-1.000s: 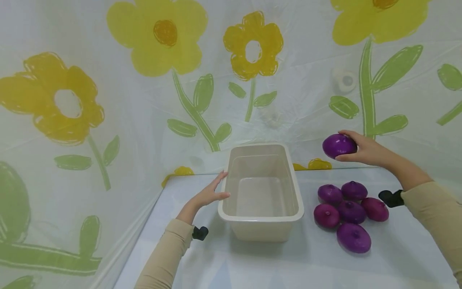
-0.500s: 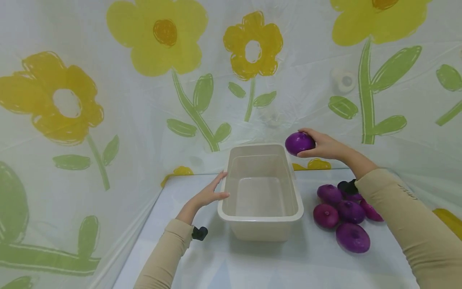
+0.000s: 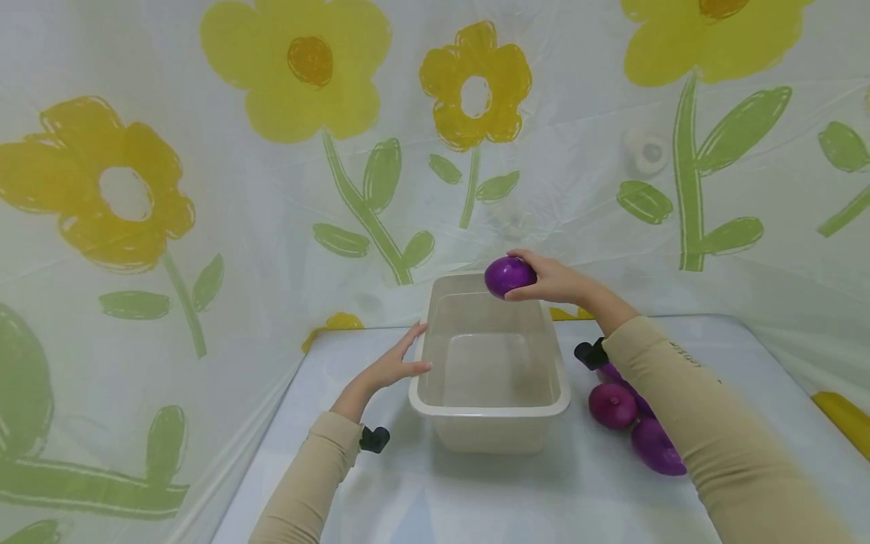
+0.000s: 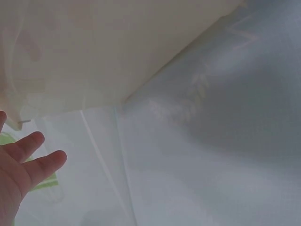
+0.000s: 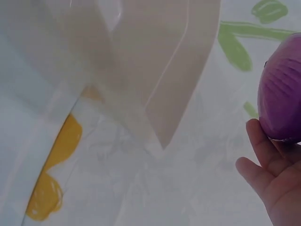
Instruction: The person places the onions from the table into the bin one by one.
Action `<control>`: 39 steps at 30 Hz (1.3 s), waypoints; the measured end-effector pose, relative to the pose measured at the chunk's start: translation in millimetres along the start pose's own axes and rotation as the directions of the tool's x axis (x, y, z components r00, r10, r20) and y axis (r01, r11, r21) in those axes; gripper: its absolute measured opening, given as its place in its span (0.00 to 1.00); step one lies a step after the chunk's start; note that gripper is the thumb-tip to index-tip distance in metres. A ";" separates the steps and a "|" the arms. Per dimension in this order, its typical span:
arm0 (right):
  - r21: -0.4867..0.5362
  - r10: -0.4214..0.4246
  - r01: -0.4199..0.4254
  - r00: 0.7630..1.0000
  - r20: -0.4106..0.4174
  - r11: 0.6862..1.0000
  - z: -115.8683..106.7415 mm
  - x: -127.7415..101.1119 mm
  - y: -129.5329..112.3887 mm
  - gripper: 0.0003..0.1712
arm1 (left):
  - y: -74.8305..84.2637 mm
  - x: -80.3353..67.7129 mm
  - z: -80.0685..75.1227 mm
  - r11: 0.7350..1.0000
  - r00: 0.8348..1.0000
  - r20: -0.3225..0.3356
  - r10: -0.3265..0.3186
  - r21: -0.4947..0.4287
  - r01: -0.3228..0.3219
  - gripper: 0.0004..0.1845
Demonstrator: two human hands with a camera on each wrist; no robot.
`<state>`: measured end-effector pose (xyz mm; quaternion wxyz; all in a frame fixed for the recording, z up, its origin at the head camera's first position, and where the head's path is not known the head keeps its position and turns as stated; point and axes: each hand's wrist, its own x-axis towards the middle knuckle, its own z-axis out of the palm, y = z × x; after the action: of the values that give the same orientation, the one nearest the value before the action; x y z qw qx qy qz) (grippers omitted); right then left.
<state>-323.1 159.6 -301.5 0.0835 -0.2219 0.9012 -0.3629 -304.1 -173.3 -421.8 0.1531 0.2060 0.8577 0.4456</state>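
Observation:
My right hand (image 3: 553, 278) grips a purple onion (image 3: 508, 276) in the air over the far right corner of a cream plastic bin (image 3: 491, 409). The right wrist view shows the same onion (image 5: 283, 99) against my fingers (image 5: 256, 155), with the bin (image 5: 155, 61) below. My left hand (image 3: 394, 364) rests with straight fingers against the bin's left wall; its fingers (image 4: 28, 160) show beside the bin (image 4: 94, 52) in the left wrist view. The bin holds nothing. More purple onions (image 3: 612, 405) lie on the table right of the bin, partly hidden by my right sleeve.
The white table (image 3: 476, 491) is backed by a plastic sheet (image 3: 306, 151) printed with yellow flowers and green leaves. A yellow object (image 3: 843, 412) lies at the table's right edge. A black wrist-camera mount (image 3: 374, 438) sits on my left sleeve.
My right hand has carried the purple onion leftwards from above the onion pile to over the bin's far corner. The left hand has stayed against the bin.

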 end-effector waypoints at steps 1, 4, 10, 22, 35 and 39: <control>0.014 0.000 0.000 1.000 0.009 1.000 3.6 2.2 -1.9 0.49 | -0.6 0.1 -0.1 1.000 1.000 -0.002 -0.003 0.000 0.003 0.46; 0.037 -0.012 0.011 1.000 0.027 0.999 14.2 7.6 -6.3 0.49 | -2.2 0.8 -0.2 1.000 1.000 -0.004 -0.003 -0.001 0.003 0.47; 0.017 -0.066 0.065 0.997 0.032 0.998 31.3 15.1 -10.6 0.47 | -4.0 3.3 -0.7 1.000 1.000 0.007 0.017 0.006 -0.017 0.51; 0.033 -0.104 0.102 0.993 0.052 0.994 37.1 14.2 -9.7 0.48 | -3.5 3.3 -0.8 1.000 1.000 0.011 0.027 0.014 -0.027 0.50; 0.086 -0.050 0.048 0.999 0.021 0.995 14.4 -11.2 -7.9 0.48 | -3.8 1.8 -1.7 0.999 0.999 0.018 0.045 -0.004 -0.045 0.45; 0.089 -0.066 0.065 0.998 0.006 0.994 5.1 -25.7 -6.5 0.47 | 9.9 -4.9 -4.5 0.999 0.998 0.046 0.053 -0.013 -0.052 0.43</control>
<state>-296.5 164.2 -301.0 0.0853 -0.2489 0.8761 -0.4040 -299.7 -173.8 -410.8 0.1626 0.2377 0.8454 0.4498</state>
